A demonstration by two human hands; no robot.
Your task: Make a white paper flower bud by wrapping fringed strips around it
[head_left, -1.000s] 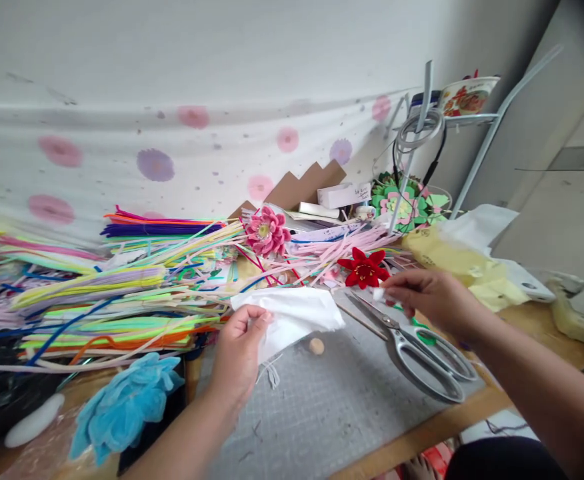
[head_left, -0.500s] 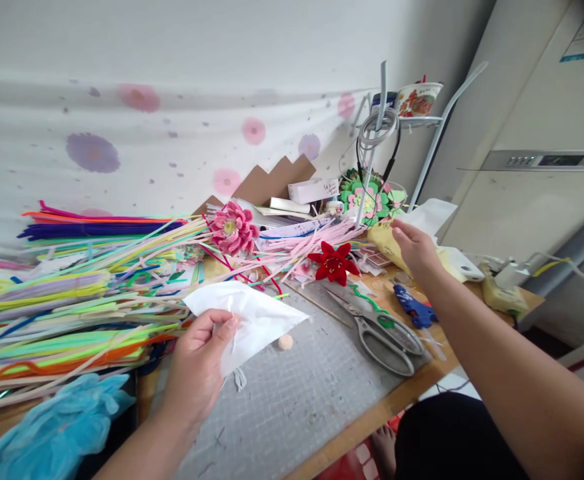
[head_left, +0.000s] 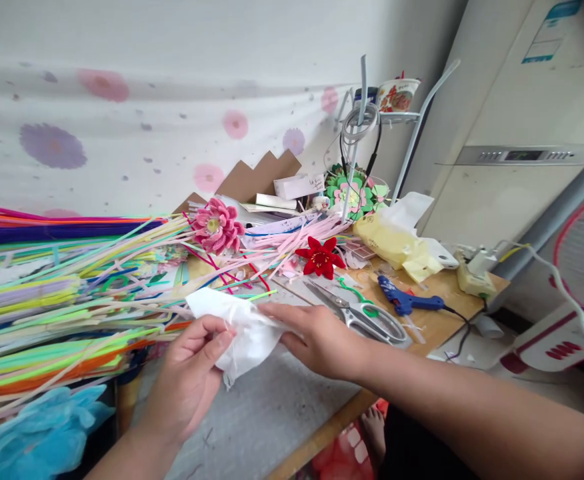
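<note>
A thin white tissue is stretched between my two hands above a grey cutting mat. My left hand pinches it near its left side between thumb and bent fingers. At its right side, my right hand has the tissue's edge between the long fingers and the thumb. Just behind my right hand lie scissors with grey handles. A red pipe-cleaner flower rests beyond the hands, and a pink flower stands farther left.
Bundles of coloured pipe cleaners cover the left side, with a fluffy blue piece in front. On the right are a blue glue gun, a yellow tissue pack and a power strip. A metal rack rises behind.
My right hand has come from beside the yellow pack leftward to the tissue and now grips its right side. The tissue is more crumpled. The view has turned slightly right.
</note>
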